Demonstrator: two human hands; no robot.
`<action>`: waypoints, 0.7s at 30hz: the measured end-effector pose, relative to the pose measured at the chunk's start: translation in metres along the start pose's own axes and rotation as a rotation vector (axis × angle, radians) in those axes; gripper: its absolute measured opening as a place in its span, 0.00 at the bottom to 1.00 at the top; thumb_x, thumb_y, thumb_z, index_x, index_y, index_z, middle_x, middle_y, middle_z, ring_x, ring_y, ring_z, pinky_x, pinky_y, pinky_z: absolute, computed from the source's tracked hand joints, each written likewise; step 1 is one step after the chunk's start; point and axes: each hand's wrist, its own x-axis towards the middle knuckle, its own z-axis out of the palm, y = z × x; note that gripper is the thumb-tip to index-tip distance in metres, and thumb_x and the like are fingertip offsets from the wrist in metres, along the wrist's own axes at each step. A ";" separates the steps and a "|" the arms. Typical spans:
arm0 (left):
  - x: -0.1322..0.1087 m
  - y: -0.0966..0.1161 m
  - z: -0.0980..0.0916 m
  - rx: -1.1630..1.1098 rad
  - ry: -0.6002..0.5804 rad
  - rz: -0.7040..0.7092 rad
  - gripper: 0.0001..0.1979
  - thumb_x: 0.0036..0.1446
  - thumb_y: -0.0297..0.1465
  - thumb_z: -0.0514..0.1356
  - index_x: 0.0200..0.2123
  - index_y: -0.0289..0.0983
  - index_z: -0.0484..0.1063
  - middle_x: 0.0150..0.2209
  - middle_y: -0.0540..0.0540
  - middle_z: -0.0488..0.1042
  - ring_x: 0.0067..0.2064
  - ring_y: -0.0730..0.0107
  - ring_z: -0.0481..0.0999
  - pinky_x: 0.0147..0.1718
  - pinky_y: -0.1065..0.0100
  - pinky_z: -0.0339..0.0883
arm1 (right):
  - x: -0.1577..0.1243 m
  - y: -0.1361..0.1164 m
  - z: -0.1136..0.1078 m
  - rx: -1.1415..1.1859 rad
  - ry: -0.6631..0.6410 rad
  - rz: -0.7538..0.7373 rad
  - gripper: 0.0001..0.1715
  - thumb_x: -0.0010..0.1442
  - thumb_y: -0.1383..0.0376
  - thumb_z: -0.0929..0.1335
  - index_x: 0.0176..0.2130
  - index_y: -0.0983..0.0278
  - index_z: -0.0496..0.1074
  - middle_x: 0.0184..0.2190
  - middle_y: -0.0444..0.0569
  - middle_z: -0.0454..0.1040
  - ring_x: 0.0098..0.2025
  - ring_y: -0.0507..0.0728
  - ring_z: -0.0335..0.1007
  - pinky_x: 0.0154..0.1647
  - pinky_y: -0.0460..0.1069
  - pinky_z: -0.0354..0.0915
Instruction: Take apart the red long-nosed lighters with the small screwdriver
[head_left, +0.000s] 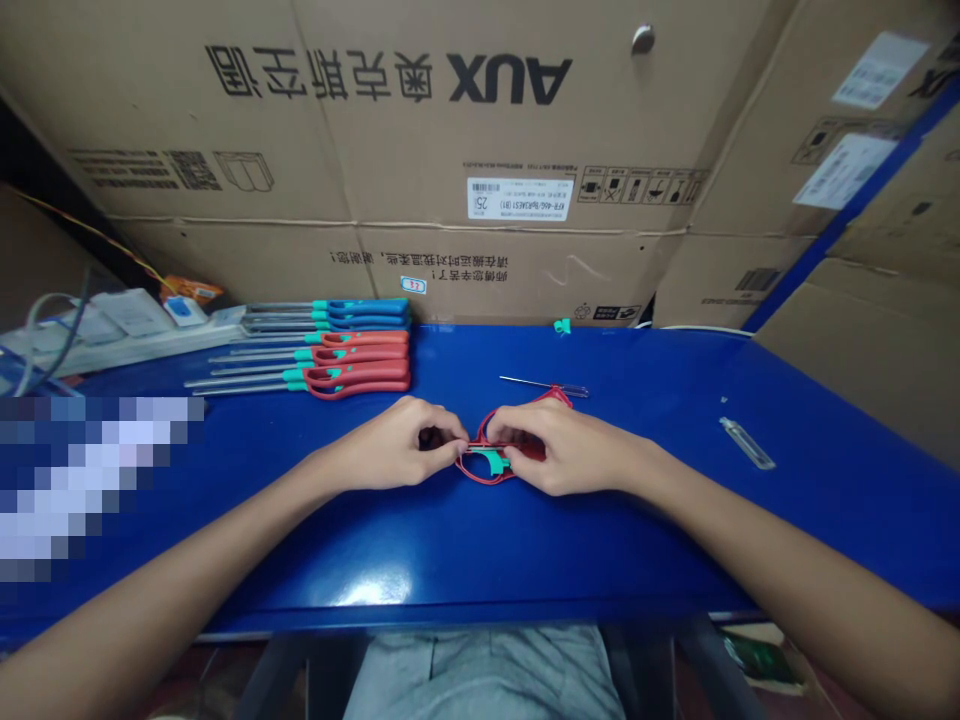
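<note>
A red lighter casing [487, 481] with a green trigger [493, 461] lies between my hands on the blue table. My left hand [405, 445] pinches the casing's front end between thumb and index finger. Closed over its rear part is my right hand [559, 450], with fingertips close to a thin rod-like piece along the casing. Another red casing part [556, 394] shows just behind my right hand, mostly hidden by it. Beyond that lies a screwdriver [532, 381] with a clear handle.
Several lighters with red handles [367, 375] and blue handles [375, 312] are lined up at back left, beside a white power strip [150, 330]. A green piece [562, 326] lies at the back, a clear tube [746, 443] at right. Cardboard [420, 190] walls the rear.
</note>
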 end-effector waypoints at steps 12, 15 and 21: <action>0.000 0.001 0.000 0.008 0.003 0.016 0.11 0.60 0.32 0.56 0.36 0.34 0.78 0.31 0.47 0.78 0.31 0.71 0.72 0.31 0.71 0.62 | 0.001 -0.002 -0.001 0.031 -0.010 0.034 0.10 0.56 0.75 0.63 0.38 0.66 0.70 0.29 0.45 0.74 0.29 0.50 0.65 0.29 0.45 0.58; 0.000 0.001 0.000 0.008 -0.001 0.020 0.11 0.60 0.31 0.56 0.36 0.34 0.78 0.32 0.47 0.78 0.31 0.71 0.72 0.31 0.72 0.62 | 0.001 -0.002 -0.001 0.019 -0.017 0.061 0.10 0.57 0.74 0.63 0.38 0.66 0.71 0.28 0.44 0.73 0.27 0.49 0.64 0.27 0.44 0.57; -0.001 0.001 0.001 0.006 0.005 0.031 0.11 0.60 0.31 0.56 0.36 0.34 0.78 0.31 0.47 0.78 0.31 0.72 0.72 0.30 0.72 0.62 | 0.002 0.000 0.001 -0.011 -0.027 0.065 0.10 0.59 0.73 0.63 0.37 0.66 0.72 0.26 0.43 0.72 0.25 0.48 0.61 0.26 0.44 0.55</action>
